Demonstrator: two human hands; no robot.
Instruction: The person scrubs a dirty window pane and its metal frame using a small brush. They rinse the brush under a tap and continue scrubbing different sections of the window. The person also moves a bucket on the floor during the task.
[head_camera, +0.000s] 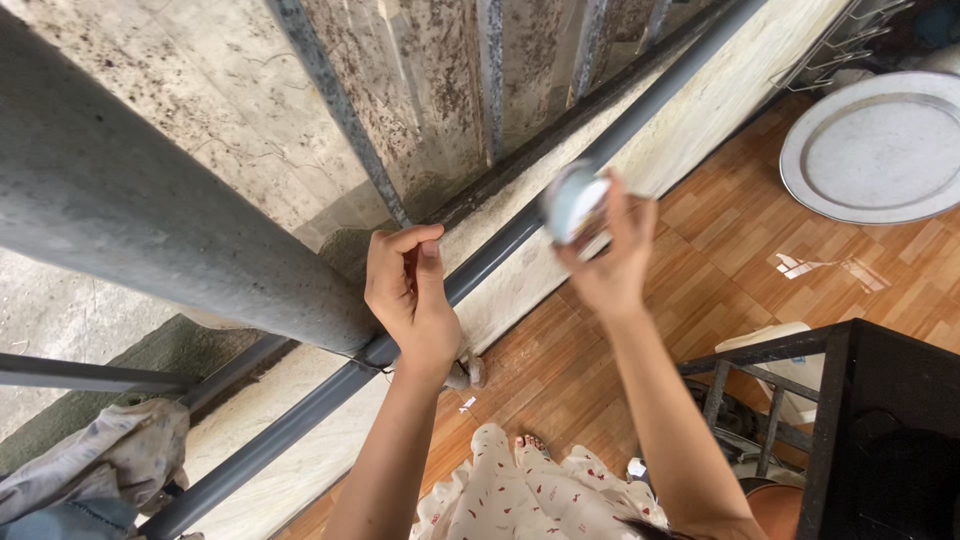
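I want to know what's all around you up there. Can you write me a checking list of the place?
Surface: brown tiled floor with small white scraps.
Job's things: grey railing bar; blurred white roll.
Clutter: round metal tray, cloth on the railing, black stand.
Fingers: left hand pinched at the bar; right hand holds the roll.
Cables: thin wire by the bar.
Surroundings: stained stone wall, thick grey pipe.
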